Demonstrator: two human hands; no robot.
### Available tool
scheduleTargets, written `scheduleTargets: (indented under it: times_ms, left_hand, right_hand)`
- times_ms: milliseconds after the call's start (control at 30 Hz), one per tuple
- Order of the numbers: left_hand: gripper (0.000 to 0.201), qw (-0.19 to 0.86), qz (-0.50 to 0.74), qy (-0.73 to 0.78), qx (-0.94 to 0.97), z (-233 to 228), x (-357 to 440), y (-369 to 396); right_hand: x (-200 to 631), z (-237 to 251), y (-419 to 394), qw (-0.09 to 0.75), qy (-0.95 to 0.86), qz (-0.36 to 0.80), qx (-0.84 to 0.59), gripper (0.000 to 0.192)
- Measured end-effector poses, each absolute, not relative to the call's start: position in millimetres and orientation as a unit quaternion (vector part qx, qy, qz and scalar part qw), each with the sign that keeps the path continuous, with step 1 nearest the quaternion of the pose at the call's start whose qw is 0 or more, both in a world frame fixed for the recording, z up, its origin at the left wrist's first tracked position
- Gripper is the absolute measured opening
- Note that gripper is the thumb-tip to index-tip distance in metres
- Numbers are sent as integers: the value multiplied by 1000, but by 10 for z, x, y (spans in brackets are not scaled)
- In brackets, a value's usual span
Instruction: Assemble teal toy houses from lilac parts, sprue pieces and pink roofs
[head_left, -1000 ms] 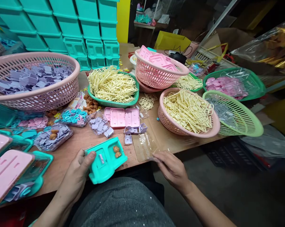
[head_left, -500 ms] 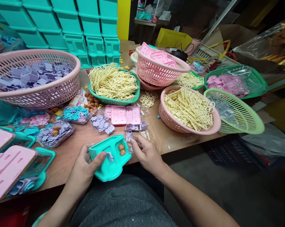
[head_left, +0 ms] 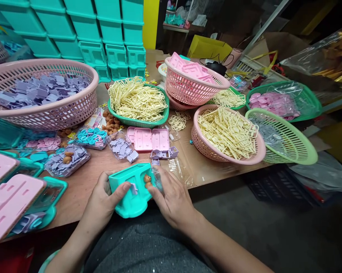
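Observation:
My left hand (head_left: 110, 195) is closed on the left side of a turquoise plastic toy shell (head_left: 128, 203), thumb on its face and fingers behind. A small lilac part (head_left: 134, 189) is set in the shell, close to that thumb. To its right, a brown bear figurine (head_left: 147, 178) sits in a recess. My right hand (head_left: 173, 199) grips the shell's right edge, its thumb at the bear's lower part and its fingers around the side. Just beyond lie pink trays (head_left: 160, 139), a lilac frame piece (head_left: 165, 152) and clear plastic packaging (head_left: 178, 170).
Baskets line the table: lilac parts in a big pink basket (head_left: 92, 89), cream frames in a green basket (head_left: 122, 120) and a pink basket (head_left: 206, 149). Stacked turquoise bins (head_left: 108, 30) stand behind. Pink-topped shells (head_left: 20, 204) lie at left. The table edge runs close before me.
My right hand has moved onto the shell's right edge, its thumb now over the lower part of the bear. The left hand keeps its hold, and the view has shifted slightly.

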State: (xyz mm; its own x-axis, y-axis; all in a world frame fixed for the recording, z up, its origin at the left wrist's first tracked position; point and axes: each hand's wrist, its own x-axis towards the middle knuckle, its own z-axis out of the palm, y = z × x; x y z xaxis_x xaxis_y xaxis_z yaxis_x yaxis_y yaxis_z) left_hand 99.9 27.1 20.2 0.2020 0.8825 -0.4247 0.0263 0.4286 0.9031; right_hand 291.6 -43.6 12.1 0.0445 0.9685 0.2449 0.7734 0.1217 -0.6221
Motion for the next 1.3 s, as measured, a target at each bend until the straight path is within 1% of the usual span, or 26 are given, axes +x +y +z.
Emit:
scheduleTargets:
  times_ms: [33,167,233,267,333,467,567,633,700,833,933,1000,1133,1200,1300]
  left_hand:
    - [61,660,319,535,421,190,975,289]
    - [64,687,282,508,437,150,865,380]
    - [64,690,274,495,451,133,818,418]
    - [64,691,266,489,460,124,797,431]
    - [62,692,248,480,479,103,759,445]
    - [56,683,236,473,504,64,720,433]
    - [60,686,262,469,491,25,742,402]
    - [63,685,294,479,464,-19,764,380]
    - [62,680,319,492,440,-70,774,364]
    - [59,685,328,487,432,-111,751,358]
    - [59,696,304,479,440,-77,727,363]
    - [59,694,283,482,454,-51,717,363]
    - [56,675,280,493,473,-49,705,356]
    - [57,674,291,487,473,-68,699,364]
    - [58,695,302,477,446,-96,681,398]
  right_hand:
    - [2918,141,-441,347,-666,199,-629,54]
    - [2937,70,-329,445,-535,448,-562,51]
    - [2952,10,-226,454,-465,567,-507,58]
    - [2961,-6,-179,448,-442,609,-483,58]
    - [2980,-8,-109,435,-419,651,-459,52]
    - [2983,30,-73,435,-419,646,-466,45]
    - [2942,16,-79,440,-435,617,-486,44]
    - [2910,-13,-74,439,-447,596,-501,45]
    - [2888,-43,-62,435,-446,596,-507,48]
    - [2889,-66,-44,443,-390,640,-492,54]
    - [2915,-41,-30,434,-359,678,-472,61]
    - [2927,-20,-11,422,-370,684,-467,58]
    - [2901,-20,14,427,-428,641,-473,50]
    - [2869,-40,5,432,-430,633,-477,52]
    - [2832,-58,-15,429,-390,659,-479,60]
